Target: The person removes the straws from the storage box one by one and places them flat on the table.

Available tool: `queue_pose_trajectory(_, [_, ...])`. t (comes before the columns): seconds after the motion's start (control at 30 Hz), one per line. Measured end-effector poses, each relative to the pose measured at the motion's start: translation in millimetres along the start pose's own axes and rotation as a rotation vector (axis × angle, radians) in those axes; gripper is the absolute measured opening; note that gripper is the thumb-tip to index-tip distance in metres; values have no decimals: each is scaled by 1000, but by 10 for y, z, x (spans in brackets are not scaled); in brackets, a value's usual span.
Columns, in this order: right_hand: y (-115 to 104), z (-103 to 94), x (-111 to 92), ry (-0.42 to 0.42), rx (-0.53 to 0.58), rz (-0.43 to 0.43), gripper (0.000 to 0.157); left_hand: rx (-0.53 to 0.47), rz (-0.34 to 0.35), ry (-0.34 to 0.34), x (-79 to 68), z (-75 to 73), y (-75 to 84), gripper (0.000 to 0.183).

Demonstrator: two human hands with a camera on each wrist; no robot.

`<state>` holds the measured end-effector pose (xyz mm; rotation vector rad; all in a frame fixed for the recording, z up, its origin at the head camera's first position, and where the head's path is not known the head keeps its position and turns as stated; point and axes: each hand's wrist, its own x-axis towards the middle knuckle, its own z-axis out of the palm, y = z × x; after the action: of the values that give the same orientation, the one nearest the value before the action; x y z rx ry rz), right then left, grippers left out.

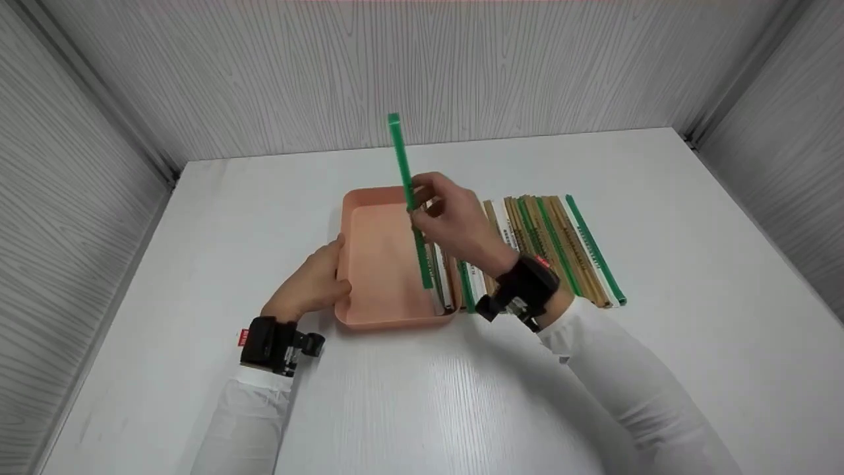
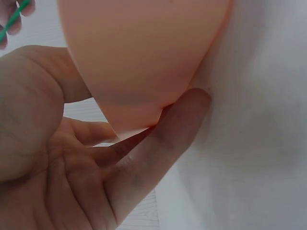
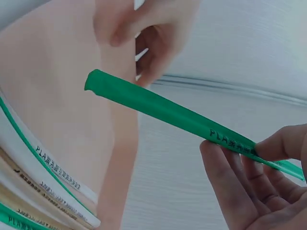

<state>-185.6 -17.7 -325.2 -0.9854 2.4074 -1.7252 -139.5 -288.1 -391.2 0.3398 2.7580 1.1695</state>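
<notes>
My right hand (image 1: 461,221) pinches a green wrapped straw (image 1: 401,155) between thumb and fingers, holding it raised and tilted over a shallow pink tray (image 1: 376,251). Printed letters show on its wrapper in the right wrist view. At the tray's left side, my left hand (image 1: 313,280) grips the rim; the left wrist view shows its fingers around the tray wall (image 2: 144,57). Several wrapped straws, among them a white straw (image 3: 53,167), lie side by side along the tray's right inner edge, partly hidden by my right hand in the head view.
Right of the tray, a row of green, white and brown wrapped straws (image 1: 560,244) lies on the white table (image 1: 395,396). Grey wood-grain panels (image 1: 461,72) stand behind the table and at both sides.
</notes>
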Motion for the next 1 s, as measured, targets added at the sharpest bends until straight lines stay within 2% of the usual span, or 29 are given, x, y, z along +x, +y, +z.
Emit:
queue_pose_trajectory(0.1, [27, -256, -94, 101, 34, 3, 44, -5, 16, 1, 6, -3, 0, 70])
queue_pose_trajectory(0.23, [164, -652, -236, 200, 18, 23, 47, 3, 15, 3, 3, -11, 3, 75])
queue_pose_trajectory(0.4, [372, -1138, -459, 277, -69, 124, 50, -2, -6, -5, -15, -15, 5, 84])
queue_pose_trajectory(0.57, [560, -1537, -653, 318, -196, 198, 49, -13, 5, 5, -18, -29, 15, 86])
queue_pose_trajectory(0.77, [803, -1908, -854, 280, -332, 337, 42, 2, 1, 8, -14, -36, 20, 90])
queue_pose_trajectory(0.87, [908, -2057, -940, 202, -359, 421, 43, 0, -8, 5, -20, -31, 22, 90])
queue_pose_trajectory(1.0, [1049, -2199, -996, 90, -340, 545, 46, 3, -14, -5, -33, -28, 20, 89])
